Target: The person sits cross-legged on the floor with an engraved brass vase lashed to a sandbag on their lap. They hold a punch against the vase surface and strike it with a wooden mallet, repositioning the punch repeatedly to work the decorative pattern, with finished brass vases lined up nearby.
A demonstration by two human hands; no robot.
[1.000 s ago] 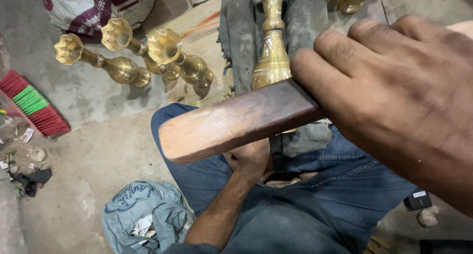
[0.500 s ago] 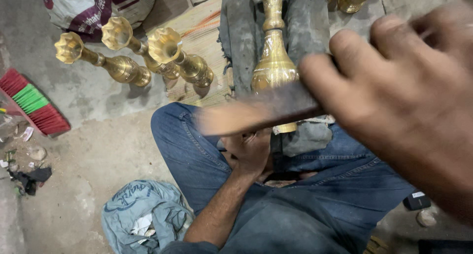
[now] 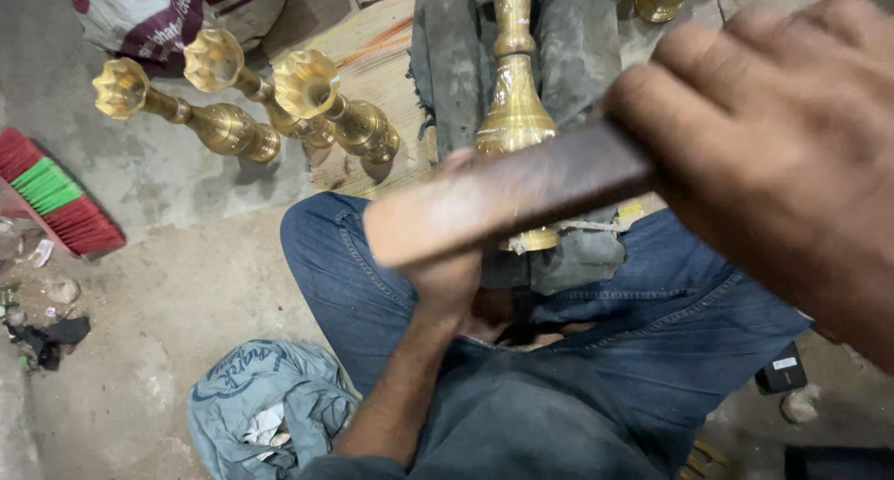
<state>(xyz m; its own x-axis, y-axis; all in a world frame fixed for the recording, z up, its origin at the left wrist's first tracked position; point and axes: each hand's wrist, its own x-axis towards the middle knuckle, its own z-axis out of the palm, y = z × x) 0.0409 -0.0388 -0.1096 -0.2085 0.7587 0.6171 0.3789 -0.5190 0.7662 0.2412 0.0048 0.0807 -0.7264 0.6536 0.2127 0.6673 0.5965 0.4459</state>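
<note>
Right hand grips a wooden bat, mid-stroke over a brass stand at frame centre; left hand, grip unclear, steadies beneath.

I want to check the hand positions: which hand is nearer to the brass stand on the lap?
Left. The left hand sits at the base of the brass stand, partly hidden by the wooden bar. The right hand holds that bar above, nearer the camera.

Right hand grips wooden bar over brass stand.
</note>
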